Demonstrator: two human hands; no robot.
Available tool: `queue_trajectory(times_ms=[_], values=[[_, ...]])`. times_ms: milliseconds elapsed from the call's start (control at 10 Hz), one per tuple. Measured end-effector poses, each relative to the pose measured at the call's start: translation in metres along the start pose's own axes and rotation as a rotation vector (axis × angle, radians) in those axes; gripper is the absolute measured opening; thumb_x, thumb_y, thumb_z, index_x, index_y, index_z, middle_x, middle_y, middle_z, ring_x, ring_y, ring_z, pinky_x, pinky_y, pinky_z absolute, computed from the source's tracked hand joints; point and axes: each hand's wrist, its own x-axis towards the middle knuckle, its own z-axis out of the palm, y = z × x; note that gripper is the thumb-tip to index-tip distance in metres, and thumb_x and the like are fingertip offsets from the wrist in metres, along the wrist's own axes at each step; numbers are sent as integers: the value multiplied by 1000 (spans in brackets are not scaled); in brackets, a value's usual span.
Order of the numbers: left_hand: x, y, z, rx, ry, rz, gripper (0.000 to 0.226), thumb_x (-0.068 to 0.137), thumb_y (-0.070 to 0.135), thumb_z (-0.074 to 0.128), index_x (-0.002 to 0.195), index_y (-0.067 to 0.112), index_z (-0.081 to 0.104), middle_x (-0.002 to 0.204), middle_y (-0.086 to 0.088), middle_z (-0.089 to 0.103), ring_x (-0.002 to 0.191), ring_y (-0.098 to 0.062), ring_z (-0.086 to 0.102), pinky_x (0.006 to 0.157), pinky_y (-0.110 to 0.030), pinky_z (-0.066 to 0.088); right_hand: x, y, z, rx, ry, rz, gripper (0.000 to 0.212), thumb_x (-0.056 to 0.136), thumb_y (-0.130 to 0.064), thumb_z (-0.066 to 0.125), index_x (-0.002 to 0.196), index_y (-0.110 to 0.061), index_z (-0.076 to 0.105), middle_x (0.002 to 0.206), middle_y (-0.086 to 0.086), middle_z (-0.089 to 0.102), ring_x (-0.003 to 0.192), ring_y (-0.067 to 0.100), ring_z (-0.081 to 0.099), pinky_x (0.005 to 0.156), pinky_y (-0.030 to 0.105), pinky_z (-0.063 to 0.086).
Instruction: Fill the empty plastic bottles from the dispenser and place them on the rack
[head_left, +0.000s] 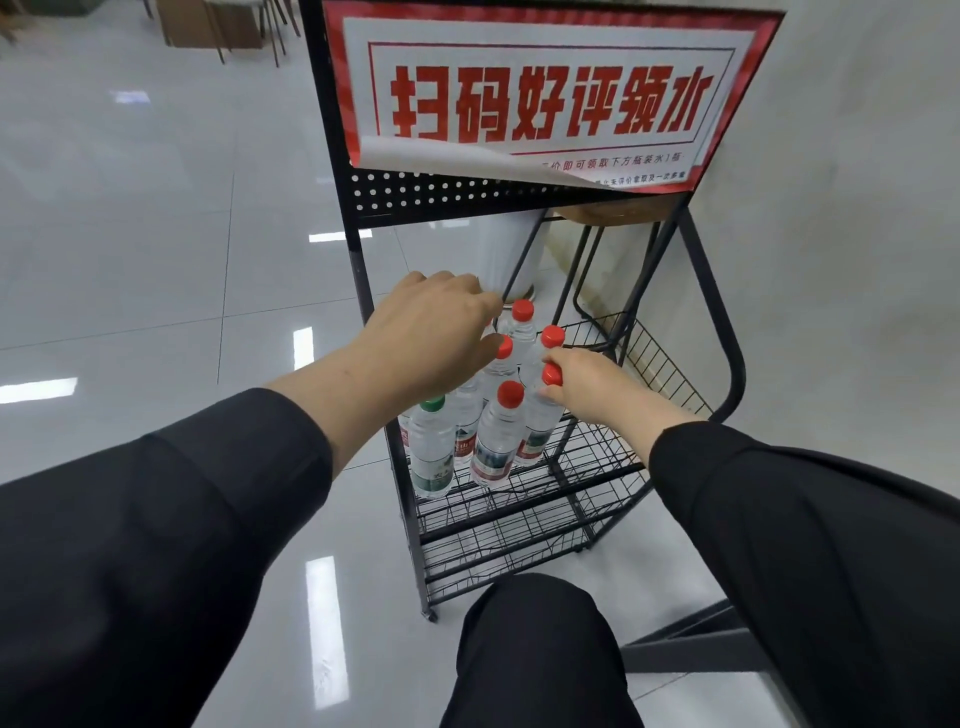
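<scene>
A red-bordered white sign (545, 93) fixed to the top of the black wire rack (727, 332) reads 扫码好评领水 in large red characters. Smaller lines beneath are partly hidden by a curling edge; 即可领取下方瓶装水 is legible. Bottle labels (491, 462) are unreadable.

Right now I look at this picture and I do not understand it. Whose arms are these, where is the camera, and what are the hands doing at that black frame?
There is no machine here. A person wears a camera on the head, so you look down along their own two arms in black sleeves. In front stands a black wire rack on a shiny tiled floor, with a red and white sign on top. On its upper wire shelf stand several clear water bottles, most with red caps, one green-capped bottle at the front left. The right hand grips a red-capped bottle at its neck. The left hand reaches over the bottles behind; whether it holds one is hidden.
</scene>
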Motion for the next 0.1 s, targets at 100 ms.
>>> queue_trajectory(times_ms=[100], values=[[3, 2, 0, -20, 11, -3, 40, 103, 48, 49, 132, 24, 62, 119, -1, 67, 107, -24, 62, 97, -43, 49, 1, 4, -1, 23, 14, 11, 53, 99, -38, 63, 144, -15, 48, 125, 11, 61, 108, 27, 58, 88, 36, 48]])
